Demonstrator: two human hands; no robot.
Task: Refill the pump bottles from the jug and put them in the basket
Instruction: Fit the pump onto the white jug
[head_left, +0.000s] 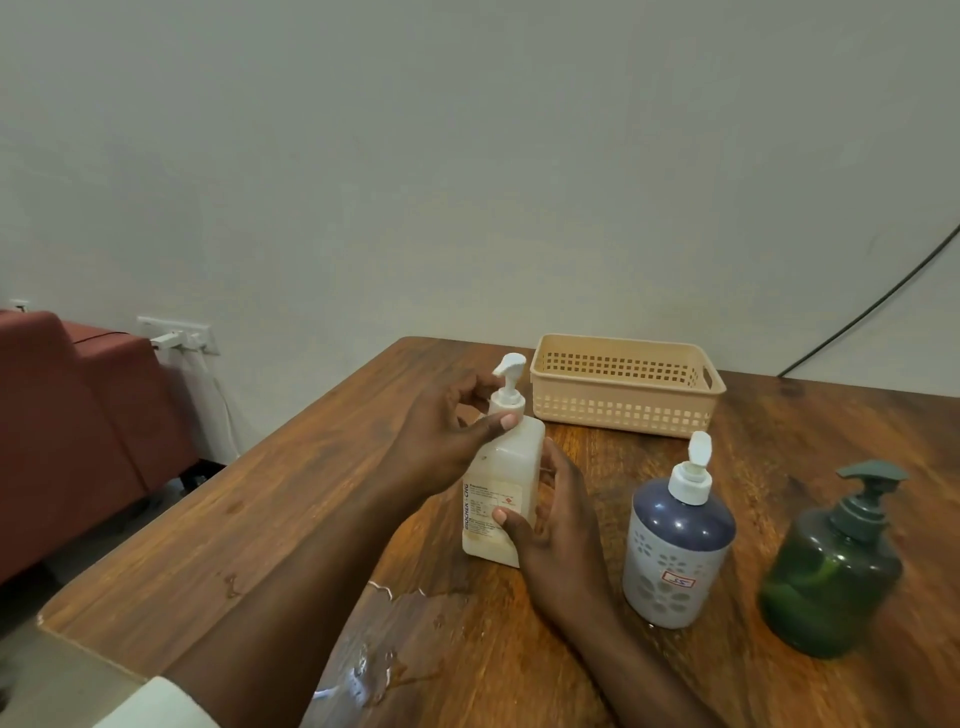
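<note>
Three pump bottles stand on the brown wooden worktop, with one basket and two hands in view. The cream rectangular plastic pump bottle stands at centre frame; its contents cannot be judged through the cloudy wall. The left hand closes its grip around the shoulder and neck of this bottle, thumb across the front just below the white pump collar. The right hand closes its grip on the lower body, thumb on the printed label. To the right stands the round grey-and-dark-blue pump bottle with flower pattern, upright and apart from the right hand. At the right edge stands the translucent green round pump bottle with grey pump, holding green liquid in its lower part. The beige perforated plastic basket sits in the upper centre, behind the bottles, holding nothing visible. A clear liquid spill lies on the worktop at lower centre, between the forearms. A red upholstered seat occupies the left edge.
</note>
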